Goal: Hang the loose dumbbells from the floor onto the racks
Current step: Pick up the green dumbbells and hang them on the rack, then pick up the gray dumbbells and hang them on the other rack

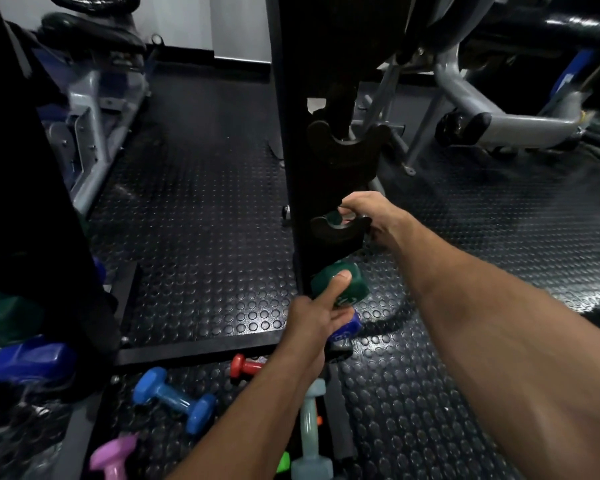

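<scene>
Dumbbells lie scattered over the studded black rubber floor (201, 216) that fills most of the frame, while the black upright rack (291, 133) rises through the centre, its forked cradles stacked one above another. Grey gym machines (482, 109) stand in the upper right, and another grey-framed machine (94, 126) stands at the upper left.

At the lowest visible rack cradle (338, 233), right of centre, the dark green dumbbell (342, 284) hangs upright, its handle sitting in the fork and its lower head below the cradle. The right hand (368, 209) reaches over the cradle with fingers curled round the dumbbell's upper part. The left hand (314, 323), just below, presses its thumb against the green lower head, and its other fingers grasp a dark blue dumbbell (347, 329), mostly hidden behind the hand.

Along the left edge, a large blue dumbbell head (32, 362) sits beneath a dark green one (7, 317). On the floor at the bottom of the frame lie a light blue dumbbell (175, 400), a pale grey-green dumbbell (310, 431) standing nearly upright under the left forearm, a pink dumbbell (113, 455) at the lower left, a small red dumbbell (245, 367) partly behind the left wrist, and a sliver of a bright green one (284, 462).
</scene>
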Tool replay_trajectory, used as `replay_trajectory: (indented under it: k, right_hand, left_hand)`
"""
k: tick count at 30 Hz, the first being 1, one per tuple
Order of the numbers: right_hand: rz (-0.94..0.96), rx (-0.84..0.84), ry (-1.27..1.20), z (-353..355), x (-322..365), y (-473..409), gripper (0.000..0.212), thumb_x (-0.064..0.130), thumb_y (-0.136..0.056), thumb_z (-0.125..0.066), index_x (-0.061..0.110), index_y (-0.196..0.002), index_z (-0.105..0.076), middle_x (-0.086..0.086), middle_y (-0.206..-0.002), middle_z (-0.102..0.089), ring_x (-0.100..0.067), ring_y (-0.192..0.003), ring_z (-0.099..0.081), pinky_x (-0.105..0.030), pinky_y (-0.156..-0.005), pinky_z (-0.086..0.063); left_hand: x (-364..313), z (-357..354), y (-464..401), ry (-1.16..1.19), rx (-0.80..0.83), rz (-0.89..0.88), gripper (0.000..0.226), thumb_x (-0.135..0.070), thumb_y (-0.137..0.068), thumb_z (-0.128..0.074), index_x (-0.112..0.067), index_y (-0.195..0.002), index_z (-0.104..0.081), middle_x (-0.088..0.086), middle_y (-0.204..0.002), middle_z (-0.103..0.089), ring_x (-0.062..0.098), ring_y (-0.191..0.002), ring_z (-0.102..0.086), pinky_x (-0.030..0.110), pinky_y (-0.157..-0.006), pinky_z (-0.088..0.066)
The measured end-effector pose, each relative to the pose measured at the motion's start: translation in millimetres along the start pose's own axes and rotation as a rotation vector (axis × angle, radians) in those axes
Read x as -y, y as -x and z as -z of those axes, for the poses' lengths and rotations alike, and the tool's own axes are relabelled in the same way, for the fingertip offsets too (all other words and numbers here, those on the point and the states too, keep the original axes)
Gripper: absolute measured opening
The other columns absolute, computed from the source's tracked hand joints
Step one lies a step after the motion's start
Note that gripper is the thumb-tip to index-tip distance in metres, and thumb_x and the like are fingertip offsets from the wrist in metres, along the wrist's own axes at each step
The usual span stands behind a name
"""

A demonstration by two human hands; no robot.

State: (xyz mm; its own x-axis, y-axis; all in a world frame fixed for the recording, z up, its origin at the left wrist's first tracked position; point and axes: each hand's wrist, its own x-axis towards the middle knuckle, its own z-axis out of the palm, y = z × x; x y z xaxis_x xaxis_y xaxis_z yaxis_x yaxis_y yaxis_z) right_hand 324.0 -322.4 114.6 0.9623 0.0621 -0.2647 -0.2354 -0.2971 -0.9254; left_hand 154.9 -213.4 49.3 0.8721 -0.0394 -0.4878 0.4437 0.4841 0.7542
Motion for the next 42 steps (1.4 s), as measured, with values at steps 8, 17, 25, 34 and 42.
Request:
replay_trajectory:
  k: [8,17,25,34,42]
  right_hand:
    - [-0.028,-0.075,-0.21,3.6,-10.7,24.1,0.016,0.019,-0.099,-0.062,0.011,-0.095,-0.076,0.0,-0.07,-0.068,-0.008,-0.05,-0.055,-0.019,-0.043,-0.039]
    - [-0.045,-0.337,-0.053,20.3,-108.6,88.1,0.031,0.04,-0.099,-0.063,0.022,-0.124,-0.071,0.003,-0.111,-0.072,-0.011,-0.097,-0.064,-0.03,-0.089,-0.052]
    - [-0.369,-0.327,0.008,-6.1,-228.0,187.9,0.034,0.045,-0.098,-0.063,0.021,-0.123,-0.068,-0.001,-0.117,-0.07,-0.023,-0.113,-0.065,-0.048,-0.105,-0.052]
    - [-0.572,-0.129,0.094,-34.3,-308.3,260.9,0.023,0.039,-0.097,-0.067,0.021,-0.111,-0.074,0.004,-0.097,-0.065,-0.011,-0.084,-0.057,-0.029,-0.08,-0.046]
    - [-0.655,0.03,0.249,-59.1,-356.7,291.0,0.046,0.045,-0.094,-0.069,0.022,-0.135,-0.066,0.002,-0.131,-0.064,-0.022,-0.121,-0.06,-0.037,-0.111,-0.045]
  left_hand:
    - [-6.7,16.4,7.4,-0.227,-0.009,-0.047,0.075,-0.067,-0.065,-0.079,-0.014,-0.118,-0.071,0.0,-0.103,-0.078,0.016,-0.1,-0.073,0.036,-0.098,-0.058]
    - [17.0,55.8,30.5,-0.37,-0.12,0.061,0.071,-0.072,-0.094,-0.047,-0.022,-0.143,-0.05,-0.007,-0.124,-0.057,0.021,-0.128,-0.052,0.041,-0.11,-0.038]
    - [84.4,116.7,57.0,-0.675,-0.245,0.127,0.061,-0.073,-0.094,-0.047,-0.025,-0.124,-0.067,-0.005,-0.122,-0.062,0.023,-0.116,-0.059,0.043,-0.108,-0.045]
    - [167.5,155.1,104.8,-0.752,-0.33,0.366,0.059,-0.061,-0.1,-0.047,-0.009,-0.119,-0.068,0.013,-0.121,-0.063,0.031,-0.118,-0.059,0.039,-0.104,-0.043]
    - [223.2,166.3,122.6,-0.775,-0.304,0.526,0.074,-0.069,-0.094,-0.051,-0.007,-0.132,-0.062,0.011,-0.134,-0.062,0.031,-0.122,-0.059,0.037,-0.102,-0.046]
